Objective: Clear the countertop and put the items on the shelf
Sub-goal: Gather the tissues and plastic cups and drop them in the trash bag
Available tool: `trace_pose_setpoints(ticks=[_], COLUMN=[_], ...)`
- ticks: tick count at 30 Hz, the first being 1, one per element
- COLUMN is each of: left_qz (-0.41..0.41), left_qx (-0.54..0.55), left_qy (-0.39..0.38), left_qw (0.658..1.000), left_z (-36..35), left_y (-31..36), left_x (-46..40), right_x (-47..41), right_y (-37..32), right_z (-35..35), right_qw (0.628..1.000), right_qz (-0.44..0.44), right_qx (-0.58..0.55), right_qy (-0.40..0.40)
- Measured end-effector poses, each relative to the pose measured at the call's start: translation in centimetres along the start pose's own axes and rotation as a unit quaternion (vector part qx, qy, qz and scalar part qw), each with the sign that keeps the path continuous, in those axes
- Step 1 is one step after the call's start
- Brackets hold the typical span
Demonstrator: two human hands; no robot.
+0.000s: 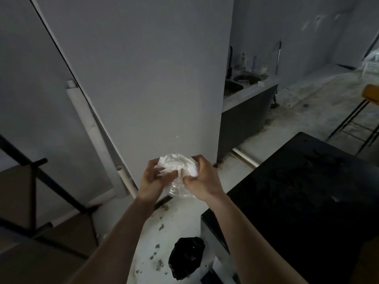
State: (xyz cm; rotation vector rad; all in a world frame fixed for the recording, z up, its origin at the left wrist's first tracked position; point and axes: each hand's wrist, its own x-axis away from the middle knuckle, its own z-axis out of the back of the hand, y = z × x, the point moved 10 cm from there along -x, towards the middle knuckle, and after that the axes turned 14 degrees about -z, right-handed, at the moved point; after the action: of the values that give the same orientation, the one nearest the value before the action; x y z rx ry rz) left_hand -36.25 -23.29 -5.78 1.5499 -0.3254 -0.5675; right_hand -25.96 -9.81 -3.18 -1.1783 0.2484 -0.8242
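A bare, dim kitchen in a home under renovation. Far right of the hands (178,179), beyond a white wall (143,78), a sink (247,78) sits in a counter with bottles (244,60). A black countertop (307,191) lies right; the floor (155,232) below is stained.

Both bare forearms extend forward and converge at the crumpled white bag (178,167). The left hand (152,181) grips the bag's left side, fingers curled over its upper edge. The right hand (203,181) clamps the bag's right side, thumb pressed into its lower folds.
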Motion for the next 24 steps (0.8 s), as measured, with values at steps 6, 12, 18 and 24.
trace_pose_setpoints(ticks=[6,12,18,24], left_qz=[-0.002,0.028,0.117,0.141], left_qx=[0.002,-0.008,-0.128,-0.217], left_qy=[0.003,-0.051,-0.143,-0.249], left_qw=[1.000,0.998,0.975,0.933], left_z=[6.1,10.7,13.3,11.5], left_y=[-8.2,-23.9,-39.2,-51.5], left_x=[-2.0,-2.6,1.2,3.3], right_x=[-2.2,-6.9,-7.8,-9.2], right_y=[3.4,15.6,29.1,41.0], right_z=[-9.4,-20.5,-27.8,-30.3], right_qw=[0.999,0.997,0.983,0.966], right_qz=[0.018,-0.057,-0.180,-0.241], right_qx=[0.011,-0.005,0.022,0.060], right_qy=[0.039,0.056,0.042,0.073])
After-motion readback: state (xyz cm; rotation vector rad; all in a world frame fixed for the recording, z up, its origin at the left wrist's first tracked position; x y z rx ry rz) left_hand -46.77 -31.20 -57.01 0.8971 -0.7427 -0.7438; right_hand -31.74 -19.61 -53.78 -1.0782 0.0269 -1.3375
